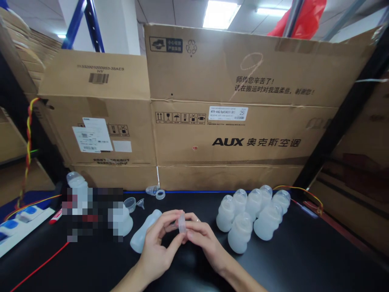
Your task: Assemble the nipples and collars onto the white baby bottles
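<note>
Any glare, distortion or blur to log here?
Head view: ceiling light blown out white; head view: right post slants outward, perhaps wide-lens stretch; head view: pixel blocks mask a patch on the table at left; head view: ring between left hand and right hand looks soft.

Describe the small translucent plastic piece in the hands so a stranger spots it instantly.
Before the big brown cardboard lies a black tabletop. Over its middle are a bare left hand and right hand. Between their fingers is the ribbed translucent plastic piece: unlike nearby white bottles, it is held.

bottles (254, 204): right, on table (194, 202) | ring (182, 223): between left hand (158, 243), right hand (208, 243) | cardboard (188, 85): behind
</note>
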`<state>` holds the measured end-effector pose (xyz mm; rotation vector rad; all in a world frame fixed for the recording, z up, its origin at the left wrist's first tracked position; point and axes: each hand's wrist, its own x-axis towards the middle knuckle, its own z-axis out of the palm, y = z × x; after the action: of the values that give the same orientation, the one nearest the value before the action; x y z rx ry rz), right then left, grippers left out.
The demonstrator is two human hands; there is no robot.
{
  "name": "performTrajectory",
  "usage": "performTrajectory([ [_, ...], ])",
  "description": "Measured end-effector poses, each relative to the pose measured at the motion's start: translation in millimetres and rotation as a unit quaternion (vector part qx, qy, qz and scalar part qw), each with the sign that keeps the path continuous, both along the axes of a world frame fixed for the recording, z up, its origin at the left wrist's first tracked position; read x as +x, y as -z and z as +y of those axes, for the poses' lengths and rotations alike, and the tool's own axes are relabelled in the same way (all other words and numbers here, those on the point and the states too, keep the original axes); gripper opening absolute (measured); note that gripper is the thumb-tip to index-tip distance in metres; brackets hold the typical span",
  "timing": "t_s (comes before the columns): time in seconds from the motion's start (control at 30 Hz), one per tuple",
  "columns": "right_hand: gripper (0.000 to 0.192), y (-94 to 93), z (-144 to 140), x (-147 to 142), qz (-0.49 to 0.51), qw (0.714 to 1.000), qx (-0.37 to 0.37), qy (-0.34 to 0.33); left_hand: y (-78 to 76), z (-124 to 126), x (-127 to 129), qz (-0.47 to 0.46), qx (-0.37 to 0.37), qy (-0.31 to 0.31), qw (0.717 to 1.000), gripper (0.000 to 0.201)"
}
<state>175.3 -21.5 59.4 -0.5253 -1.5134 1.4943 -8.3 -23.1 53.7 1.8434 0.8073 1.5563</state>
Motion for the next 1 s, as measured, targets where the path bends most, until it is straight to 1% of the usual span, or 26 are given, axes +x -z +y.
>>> performTrajectory([
  [0.07,0.032,1.3,0.1,-2.4,0.047,0.997,-0.038,-0.04,-3.2,-1.1,0.4,-0.027,-0.022,0.021,0.999,0.033],
  [0.13,0.033,1.7,-0.5,-4.3,0.046,0.997,-0.05,-0.045,-4.3,0.1,0.2,-0.053,-0.037,0.033,0.997,0.031],
  [0.2,0.034,-1.1,-2.3,-4.7,-0.013,1.0,-0.023,-0.01,-2.9,3.2,-1.4,-0.065,-0.042,0.043,0.996,0.026],
  [0.27,0.032,-7.2,-5.3,-3.4,-0.086,0.996,0.012,0.03,0.7,6.4,-3.8,-0.052,-0.035,0.049,0.997,0.024],
  [0.37,0.028,-17.5,-9.8,0.7,-0.14,0.989,0.021,0.045,6.6,8.1,-6.3,0.025,0.006,0.044,0.999,0.028],
  [0.43,0.026,-21.6,-11.3,3.1,-0.134,0.99,0.008,0.034,8.4,6.4,-5.5,0.07,0.037,0.033,0.996,0.031],
  [0.47,0.026,-22.3,-11.5,3.8,-0.119,0.993,-0.007,0.021,8.2,4.9,-4.3,0.076,0.045,0.029,0.996,0.031],
  [0.53,0.027,-21.6,-11.6,3.6,-0.071,0.996,-0.06,-0.018,5.6,1.4,-0.8,0.048,0.04,0.028,0.998,0.032],
  [0.6,0.03,-19.3,-12.2,2.0,-0.028,0.991,-0.117,-0.05,1.0,-1.8,2.8,0.0,0.013,0.039,0.999,0.03],
  [0.67,0.032,-16.9,-13.4,0.3,-0.011,0.988,-0.143,-0.054,-3.7,-3.9,5.1,-0.035,-0.015,0.055,0.998,0.028],
  [0.77,0.032,-14.6,-14.2,0.3,-0.024,0.989,-0.143,-0.034,-6.5,-3.7,6.0,-0.054,-0.042,0.079,0.995,0.023],
  [0.83,0.029,-14.7,-13.1,2.2,-0.038,0.988,-0.145,-0.022,-4.7,-1.8,5.8,-0.059,-0.063,0.091,0.992,0.02],
  [0.9,0.024,-15.6,-10.7,4.4,-0.045,0.991,-0.129,-0.016,-1.9,0.7,5.3,-0.053,-0.087,0.097,0.99,0.022],
  [0.97,0.029,-15.9,-7.8,5.7,-0.047,0.994,-0.095,0.004,-0.7,2.9,4.0,-0.023,-0.086,0.097,0.991,0.027],
  [1.0,0.033,-15.2,-6.3,5.7,-0.046,0.995,-0.081,0.026,-1.5,3.7,2.9,0.013,-0.069,0.091,0.993,0.031],
])
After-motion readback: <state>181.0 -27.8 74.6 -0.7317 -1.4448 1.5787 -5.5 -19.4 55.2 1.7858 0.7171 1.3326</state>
